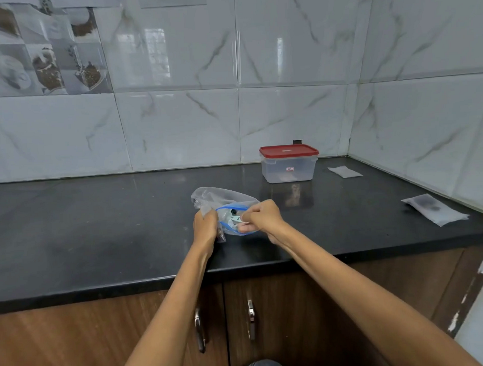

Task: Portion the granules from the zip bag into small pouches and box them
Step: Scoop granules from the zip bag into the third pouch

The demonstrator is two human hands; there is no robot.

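Head view, read from left to right. A dark tabletop (98, 230) runs beneath a marble-tiled wall; a pale scrap lies cut off at its far left edge. Near the middle, the left hand (205, 226) grips the gathered left side of a clear zip bag (216, 197) with curled fingers, so that the blue-rimmed mouth faces the person and opens toward the right. The right hand (259, 216), touching the mouth on its right side, pinches something small and pale at the rim; whether this is a pouch, a scoop or the bag's edge cannot be told. The bag thus lies between the two hands, its long axis running away from the person toward the wall, with the right hand the nearer to the opening and so, in all likelihood, the one to draw out the contents. Granules inside the bag are hard to make out. Behind and to the right stands a clear box (289, 169) with its red lid (288, 151) still on, well apart from the hands. Further right lie a flat pouch (345, 171) and, nearer the edge, a filled pouch (435, 209) showing dark contents.
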